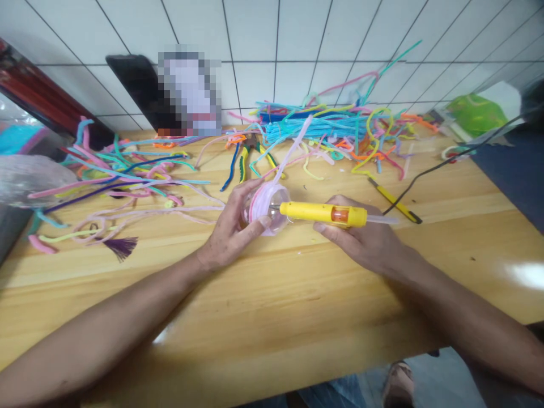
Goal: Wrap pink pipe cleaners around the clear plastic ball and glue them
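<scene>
Wood-grain tabletop (272, 317) spans the view, and on it, toward the tiled wall, lies a sky-blue bundle of pipe cleaners (314, 130), probably light, fuzzy and easily bent. Nearer the person, the right hand (361, 235) is closed around the yellow hot-glue gun (310, 212); its body looks like hard plastic, likely light to moderate in weight, best held by the handle and well away from the metal nozzle, which may be hot. The left hand (233, 221) curls around a clear rounded plastic shell (281, 192), thumb in front and fingers behind, in the middle of the workspace. The shell seems thin, light and smooth, so it could slip or dent if squeezed; a gentle grip on the wrapped side should hold better than one on bare plastic. Lilac pipe cleaner (293, 150) encircles it, soft over a bendable wire core, one end sticking up. Smallest, the translucent glue stick (385, 220) juts from the gun's rear, likely firm yet rubbery.
</scene>
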Tool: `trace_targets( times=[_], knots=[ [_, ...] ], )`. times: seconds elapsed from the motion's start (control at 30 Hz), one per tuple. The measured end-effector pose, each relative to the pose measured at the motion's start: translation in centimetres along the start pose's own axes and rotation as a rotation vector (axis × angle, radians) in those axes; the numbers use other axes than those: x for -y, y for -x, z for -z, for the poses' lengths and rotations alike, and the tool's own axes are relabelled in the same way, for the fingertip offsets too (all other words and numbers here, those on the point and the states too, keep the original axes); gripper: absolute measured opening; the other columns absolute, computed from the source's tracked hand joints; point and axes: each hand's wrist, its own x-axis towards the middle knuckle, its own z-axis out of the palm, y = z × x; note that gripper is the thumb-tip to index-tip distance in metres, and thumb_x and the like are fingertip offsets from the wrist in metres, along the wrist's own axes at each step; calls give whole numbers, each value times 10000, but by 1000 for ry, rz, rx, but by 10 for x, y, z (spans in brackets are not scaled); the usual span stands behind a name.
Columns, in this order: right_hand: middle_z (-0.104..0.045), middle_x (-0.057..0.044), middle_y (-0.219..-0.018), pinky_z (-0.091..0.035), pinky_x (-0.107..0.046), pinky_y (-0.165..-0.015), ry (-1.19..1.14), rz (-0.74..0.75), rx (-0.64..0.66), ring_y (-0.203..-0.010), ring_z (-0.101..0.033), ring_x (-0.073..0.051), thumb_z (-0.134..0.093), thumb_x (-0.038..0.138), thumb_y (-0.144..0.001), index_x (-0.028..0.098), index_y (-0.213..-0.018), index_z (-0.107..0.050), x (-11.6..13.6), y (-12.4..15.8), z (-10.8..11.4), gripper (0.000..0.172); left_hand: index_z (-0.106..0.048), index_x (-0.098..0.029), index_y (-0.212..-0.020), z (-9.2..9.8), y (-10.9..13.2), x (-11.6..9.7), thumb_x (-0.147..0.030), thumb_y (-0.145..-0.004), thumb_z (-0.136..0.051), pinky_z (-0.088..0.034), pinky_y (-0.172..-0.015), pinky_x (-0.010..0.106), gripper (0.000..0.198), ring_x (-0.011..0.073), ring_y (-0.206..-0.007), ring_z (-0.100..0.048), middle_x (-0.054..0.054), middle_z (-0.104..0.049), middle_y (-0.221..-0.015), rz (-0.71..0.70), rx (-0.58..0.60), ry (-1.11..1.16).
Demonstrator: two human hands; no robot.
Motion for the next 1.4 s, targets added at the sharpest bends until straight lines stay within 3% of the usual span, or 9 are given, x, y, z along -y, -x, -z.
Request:
trace_targets(
  times=[0.23, 0.6, 1.4],
  knots=[
    [-676, 8, -798, -409, -306, -581, 142, 73, -2, -616, -594, -166, -640, 264, -1000, 258, -930, -554, 5, 5, 9, 111, -407, -298, -1619, -6, -1, -3, -434, -1043, -694, -437, -1301, 590, 658, 324, -1550, -495, 143, -528, -1609, -192, -109, -257],
    [-721, -26, -836, -450, -335, -564, 248, 194, -3, -664, -666, -213, -595, 243, -1021, 267, -1037, -608, 10, 8, 10, 32, -384, -274, -1620, -10, -3, -5, -384, -1023, -719, -466, -1269, 586, 693, 331, -1525, -513, 162, -558, -1577, -249, -157, -299],
    [-731, -24, -840, -455, -343, -544, 304, 207, -54, -644, -662, -218, -591, 261, -1040, 304, -1083, -575, 13, 8, 9, 63, -371, -311, -1635, -11, -5, -3, -397, -1025, -729, -464, -1264, 612, 713, 339, -1522, -523, 146, -560, -1601, -242, -154, -256]
  ],
)
